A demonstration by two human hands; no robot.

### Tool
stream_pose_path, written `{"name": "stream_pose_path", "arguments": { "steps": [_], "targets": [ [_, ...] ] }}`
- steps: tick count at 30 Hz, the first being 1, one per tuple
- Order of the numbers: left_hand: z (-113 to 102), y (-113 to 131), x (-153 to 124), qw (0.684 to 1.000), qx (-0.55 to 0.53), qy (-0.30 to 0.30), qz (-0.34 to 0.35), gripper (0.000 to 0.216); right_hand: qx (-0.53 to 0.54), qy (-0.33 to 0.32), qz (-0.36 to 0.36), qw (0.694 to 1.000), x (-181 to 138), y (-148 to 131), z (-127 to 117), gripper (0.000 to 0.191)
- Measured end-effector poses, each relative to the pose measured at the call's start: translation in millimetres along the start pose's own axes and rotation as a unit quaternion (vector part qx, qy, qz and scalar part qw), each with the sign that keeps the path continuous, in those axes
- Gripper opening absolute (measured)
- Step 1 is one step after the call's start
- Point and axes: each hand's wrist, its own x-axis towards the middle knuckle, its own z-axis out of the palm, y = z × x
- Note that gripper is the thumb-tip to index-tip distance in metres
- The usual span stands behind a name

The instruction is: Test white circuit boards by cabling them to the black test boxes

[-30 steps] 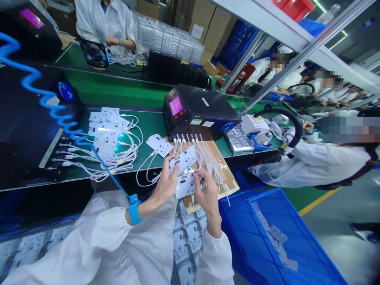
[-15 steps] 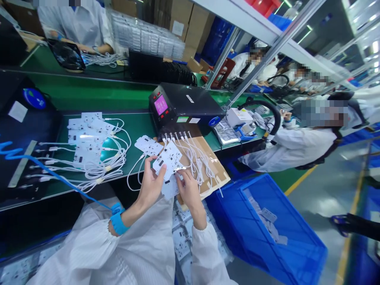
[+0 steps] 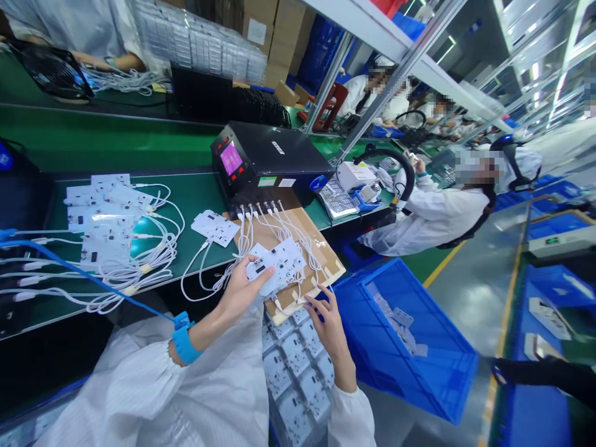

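My left hand (image 3: 242,287) is closed on white circuit boards (image 3: 285,266), its thumb pressed over the upper face; they appear to be two overlapping boards. Away from them, my right hand (image 3: 328,318) has its fingers apart by the front edge of a brown cardboard sheet (image 3: 331,256). A white cable plug (image 3: 278,304) lies near that edge, left of my right fingertips; whether they touch a cable is unclear. More white cables (image 3: 305,239) run across the cardboard from a black test box (image 3: 279,158) with a lit pink screen. Another white board (image 3: 215,227), with a cable at it, rests on the green bench.
Several white boards (image 3: 107,217) and a coil of cables (image 3: 149,267) lie on the left. Trays of boards (image 3: 298,372) sit below the bench edge. A blue bin (image 3: 419,347) stands to the right. A blue wrist cord (image 3: 93,282) crosses the left side. Co-workers sit beyond.
My right hand has come off the boards and moved right and down, its fingers spreading. The boards, still in my left hand, have turned and shifted slightly right. The whole view has swung.
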Motion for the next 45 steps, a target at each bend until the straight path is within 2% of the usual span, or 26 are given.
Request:
{"name": "stream_pose_path", "arguments": {
  "steps": [2,4,8,10,15,18,35,45],
  "targets": [
    [3.7,-2.8,0.4,1.0,0.005,-0.004,-0.004,0.062,0.043,0.024,0.016,0.999,5.1,1.4,0.1,0.02],
    [6.4,-3.7,0.8,1.0,0.006,0.004,-0.012,0.066,0.124,0.067,0.066,0.988,12.7,-0.3,0.6,0.023],
    [9.3,-2.2,4.4,1.0,-0.002,0.016,0.004,0.076,0.283,0.194,0.192,0.92,32.3,-17.5,11.7,0.037],
    [10.1,-1.7,7.5,0.999,0.004,0.021,0.025,0.081,0.312,0.204,0.197,0.907,41.4,-32.6,21.6,0.042],
    [11.4,-1.2,12.7,0.999,0.016,0.028,0.035,0.079,0.258,0.18,0.121,0.942,53.7,-67.4,39.7,0.031],
    [11.6,-0.9,13.1,0.999,0.008,0.032,0.037,0.076,0.254,0.195,0.105,0.942,55.8,-76.1,43.4,0.026],
    [10.2,-4.7,15.1,0.997,0.028,0.041,0.063,0.069,0.213,0.235,0.103,0.943,55.4,-74.5,47.6,0.025],
    [7.2,-6.7,15.7,0.994,0.055,0.044,0.085,0.068,0.185,0.223,0.08,0.954,54.8,-71.6,47.9,0.023]
  ]
}}
